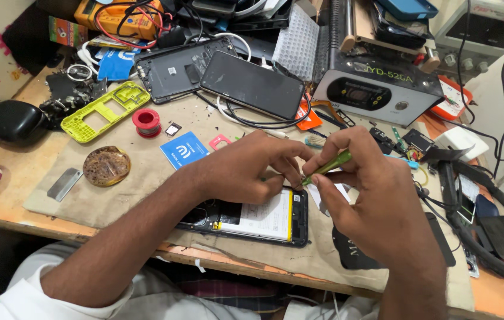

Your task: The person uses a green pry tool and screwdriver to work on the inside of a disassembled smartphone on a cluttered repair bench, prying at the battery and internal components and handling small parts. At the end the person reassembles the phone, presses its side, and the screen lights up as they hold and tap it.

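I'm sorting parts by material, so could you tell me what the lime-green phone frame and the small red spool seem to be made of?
The lime-green phone frame looks like moulded plastic: uniform colour, matte, thin ribs around its cut-outs. The small red spool appears to be glossy plastic, with a rounded, shiny flange; what is wound on it cannot be made out.

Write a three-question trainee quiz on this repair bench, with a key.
1. True or false: the right hand holds a green-handled tool.
2. What lies under the left hand? A) an opened phone with its battery showing, B) a closed laptop, C) a book.
3. What colour is the solder spool beside the yellow-green phone frame?

Key: 1 true. 2 A. 3 red.
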`<control>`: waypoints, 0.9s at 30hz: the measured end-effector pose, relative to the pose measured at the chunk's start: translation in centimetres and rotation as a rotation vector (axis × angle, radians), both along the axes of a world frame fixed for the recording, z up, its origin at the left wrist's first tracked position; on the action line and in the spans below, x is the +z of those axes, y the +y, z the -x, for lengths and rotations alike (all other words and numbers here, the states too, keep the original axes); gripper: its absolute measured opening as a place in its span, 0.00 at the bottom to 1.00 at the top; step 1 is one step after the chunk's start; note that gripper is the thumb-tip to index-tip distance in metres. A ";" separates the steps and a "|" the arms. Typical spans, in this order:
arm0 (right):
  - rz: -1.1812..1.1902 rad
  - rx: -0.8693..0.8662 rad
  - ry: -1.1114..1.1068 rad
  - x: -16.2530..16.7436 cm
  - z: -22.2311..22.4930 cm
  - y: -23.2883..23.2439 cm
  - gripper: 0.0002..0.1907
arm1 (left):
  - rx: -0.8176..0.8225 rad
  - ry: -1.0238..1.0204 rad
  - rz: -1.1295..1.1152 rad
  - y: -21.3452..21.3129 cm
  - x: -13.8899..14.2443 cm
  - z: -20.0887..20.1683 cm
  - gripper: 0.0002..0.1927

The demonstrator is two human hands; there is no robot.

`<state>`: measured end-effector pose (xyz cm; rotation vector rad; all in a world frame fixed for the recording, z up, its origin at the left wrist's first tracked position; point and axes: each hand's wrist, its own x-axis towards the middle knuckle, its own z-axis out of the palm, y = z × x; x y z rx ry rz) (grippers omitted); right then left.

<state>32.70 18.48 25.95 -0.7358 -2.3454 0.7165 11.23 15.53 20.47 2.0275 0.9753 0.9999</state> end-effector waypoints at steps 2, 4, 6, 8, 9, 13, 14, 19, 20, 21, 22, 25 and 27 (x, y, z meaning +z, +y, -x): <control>-0.010 0.002 -0.004 0.1 0.0 -0.1 0.17 | 0.001 -0.013 -0.016 0.0 -0.1 -0.1 0.29; -0.020 -0.006 -0.011 0.2 0.1 -0.1 0.17 | 0.001 -0.019 -0.034 0.0 -0.1 -0.1 0.29; 0.016 -0.043 -0.039 0.3 0.2 -0.2 0.18 | 0.002 -0.023 -0.048 0.0 -0.1 -0.1 0.29; 0.039 -0.067 -0.057 0.5 0.3 -0.2 0.18 | 0.004 -0.020 -0.048 0.0 -0.1 -0.2 0.29; 0.041 -0.072 -0.061 0.5 0.3 -0.3 0.18 | 0.006 -0.019 -0.048 0.0 -0.1 -0.2 0.29; 0.054 -0.061 -0.059 0.4 0.3 -0.3 0.18 | 0.008 -0.004 -0.045 0.0 0.0 -0.1 0.28; 0.048 -0.055 -0.060 0.4 0.2 -0.3 0.18 | 0.009 0.002 -0.044 0.0 0.0 -0.1 0.27; 0.020 -0.015 -0.056 0.1 0.3 -0.1 0.18 | 0.010 0.015 -0.032 -0.1 0.1 -0.1 0.27; 0.019 -0.021 -0.062 0.0 0.3 -0.1 0.18 | 0.011 0.017 -0.033 -0.1 0.1 0.0 0.27; 0.017 -0.026 -0.068 -0.1 0.3 -0.1 0.19 | 0.013 0.018 -0.033 -0.1 0.1 0.0 0.26; 0.017 -0.030 -0.074 -0.2 0.3 -0.2 0.19 | 0.010 0.013 -0.021 0.0 0.1 0.0 0.26; -0.039 -0.012 -0.044 -0.3 0.3 -0.2 0.18 | 0.004 0.004 0.011 0.1 -0.1 0.0 0.27; -0.074 -0.075 -0.080 -0.4 0.2 -0.2 0.18 | -0.004 0.000 0.027 0.2 -0.3 0.1 0.26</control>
